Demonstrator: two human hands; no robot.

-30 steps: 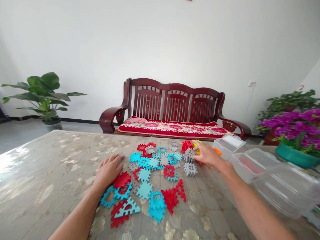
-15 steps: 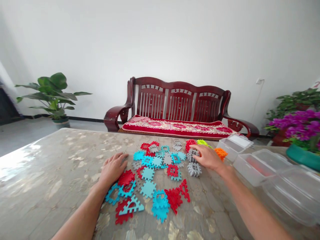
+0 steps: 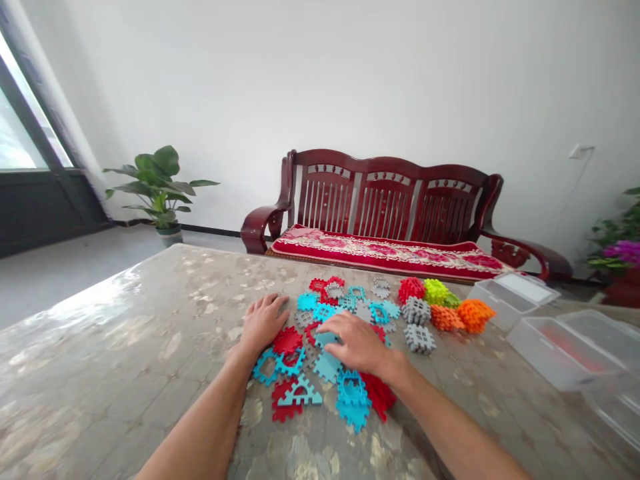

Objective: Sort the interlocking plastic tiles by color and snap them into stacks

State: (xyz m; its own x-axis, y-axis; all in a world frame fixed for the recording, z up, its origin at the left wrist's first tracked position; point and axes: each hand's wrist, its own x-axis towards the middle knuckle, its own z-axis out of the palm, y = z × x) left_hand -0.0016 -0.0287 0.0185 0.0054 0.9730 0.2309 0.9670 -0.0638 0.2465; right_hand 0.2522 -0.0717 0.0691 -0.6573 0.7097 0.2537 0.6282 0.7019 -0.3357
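Head view: wooden bench (image 3: pixel 395 213) against wall, behind patterned table (image 3: pixel 125 347). Clear plastic boxes (image 3: pixel 545 333) at table's right. Potted plant (image 3: pixel 160 190) on floor, far left. Scatter of flat toothed tiles (image 3: pixel 340 333), red, blue, grey, at table middle. Left hand (image 3: pixel 263 321) flat, fingers spread, resting at scatter's left edge, gripping nothing. Right hand (image 3: pixel 355 343) palm-down over blue tiles, fingers loosely extended; grip cannot tell.

Bare forearms, no sleeves, no rings
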